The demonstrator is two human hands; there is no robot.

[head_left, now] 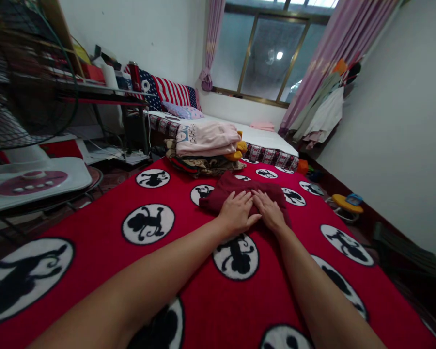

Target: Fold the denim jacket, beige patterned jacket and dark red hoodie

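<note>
A dark red garment (pixel 227 186), folded into a bundle, lies on a red blanket (pixel 218 305) patterned with black monkeys in white circles. On top of it my left hand (pixel 237 212) rests flat, fingers stretched forward. Beside it my right hand (pixel 269 207) also presses on the cloth with its fingers extended, and the two hands nearly touch. Just beyond them sits a stack of folded clothes, with a pale pink sweatshirt (pixel 209 138) uppermost and a dark patterned garment (pixel 203 165) beneath it. Something yellow (pixel 240 149) shows at the stack's right side.
A fan (pixel 39 160) stands at the left, close to a cluttered desk (pixel 105 89). Behind the stack is another bed (pixel 272 138) with pillows. Clothes (pixel 323 116) hang by the curtain, and a yellow stool (pixel 347 203) stands along the right wall.
</note>
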